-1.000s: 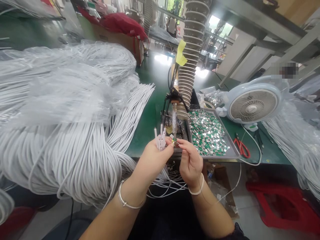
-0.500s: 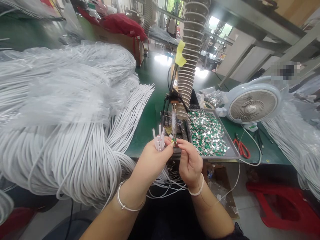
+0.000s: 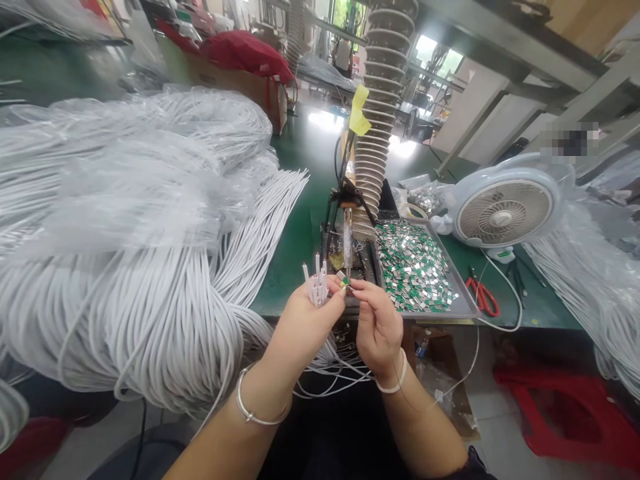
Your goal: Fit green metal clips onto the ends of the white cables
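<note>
My left hand [image 3: 307, 330] is curled shut, palm toward me, and my right hand [image 3: 380, 330] pinches, its fingers [image 3: 363, 288] just beside my left fingertips [image 3: 341, 285]. My left forearm [image 3: 220, 433] and right forearm [image 3: 425, 433] angle inward, bringing both hands close together.

**Cable crowds your left, bench gear ahead**
White cable coils [image 3: 150, 320] press against your left hand [image 3: 305, 327]; the soldering iron [image 3: 347, 243] and parts tray [image 3: 440, 313] stand ahead of your right hand [image 3: 380, 327].

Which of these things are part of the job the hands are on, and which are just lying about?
Part of the job:
left hand gripping white cable ends
right hand pinching a small green-and-silver piece
metal tray of similar pieces
upright soldering iron
coiled white cable

Just lying about:
red-handled scissors
desk fan
red stool
</note>
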`<state>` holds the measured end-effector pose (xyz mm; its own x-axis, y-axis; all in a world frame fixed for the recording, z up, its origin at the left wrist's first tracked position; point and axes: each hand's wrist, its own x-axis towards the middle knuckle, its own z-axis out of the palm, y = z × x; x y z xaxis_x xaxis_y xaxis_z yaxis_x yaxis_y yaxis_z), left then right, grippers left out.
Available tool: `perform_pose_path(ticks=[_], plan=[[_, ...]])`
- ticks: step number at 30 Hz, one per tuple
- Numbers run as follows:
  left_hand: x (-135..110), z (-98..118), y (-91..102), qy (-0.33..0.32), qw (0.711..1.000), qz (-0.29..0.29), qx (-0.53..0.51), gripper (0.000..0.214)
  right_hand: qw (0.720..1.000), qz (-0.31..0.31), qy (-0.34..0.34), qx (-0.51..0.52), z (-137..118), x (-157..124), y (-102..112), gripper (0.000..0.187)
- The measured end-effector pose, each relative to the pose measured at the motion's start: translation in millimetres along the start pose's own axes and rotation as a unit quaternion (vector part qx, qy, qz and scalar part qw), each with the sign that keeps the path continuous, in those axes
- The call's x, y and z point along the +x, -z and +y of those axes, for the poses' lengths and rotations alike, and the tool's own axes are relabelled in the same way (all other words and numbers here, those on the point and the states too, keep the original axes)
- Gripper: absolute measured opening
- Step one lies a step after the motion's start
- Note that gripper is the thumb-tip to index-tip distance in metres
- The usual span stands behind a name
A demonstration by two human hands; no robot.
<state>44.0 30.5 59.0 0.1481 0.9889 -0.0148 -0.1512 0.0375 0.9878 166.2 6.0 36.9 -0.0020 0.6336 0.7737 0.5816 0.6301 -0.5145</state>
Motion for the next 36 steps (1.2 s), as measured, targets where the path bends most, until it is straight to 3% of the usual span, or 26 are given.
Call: perform_pose_path(ticks=[6,10,14,20,22,24,26,28,31,36], plan=[[-4,-10,2.3,-0.005,1.000,-0.014,0.014,0.012,1.000,-0.002,-0.016,-0.002,0,-6,0,0.022],[-15,-19,2.8,-0.004,0.997,-0.073,0.035,0.011,0.999,0.001,-0.032,-0.004,0,-15,0,0.023],[-27,-30,4.0,0.028,0.990,-0.120,0.072,0.028,0.999,-0.021,-0.048,-0.003,-3,-25,6,0.023],[-32,-36,10.0,0.077,0.993,-0.060,0.064,0.033,0.995,-0.032,-0.093,-0.032,-9,-34,30,0.024],[-32,-37,13.4,0.080,0.988,-0.112,0.074,0.035,0.994,-0.022,-0.086,-0.061,-7,-32,40,0.026],[-30,-40,17.4,0.064,0.972,-0.211,0.084,0.034,0.993,-0.029,-0.057,-0.096,-2,-26,46,0.027],[-27,-45,21.7,0.032,0.946,-0.313,0.085,0.025,0.987,-0.070,-0.025,-0.140,5,-18,50,0.025],[-24,-52,26.6,0.000,0.922,-0.376,0.087,0.016,0.972,-0.135,-0.012,-0.194,12,-10,50,0.018],[-19,-62,35.1,-0.002,0.906,-0.417,0.078,0.016,0.940,-0.218,-0.011,-0.261,19,0,46,0.013],[-14,-70,46.3,0.056,0.905,-0.420,0.044,0.021,0.919,-0.257,0.000,-0.298,24,4,42,0.015]])
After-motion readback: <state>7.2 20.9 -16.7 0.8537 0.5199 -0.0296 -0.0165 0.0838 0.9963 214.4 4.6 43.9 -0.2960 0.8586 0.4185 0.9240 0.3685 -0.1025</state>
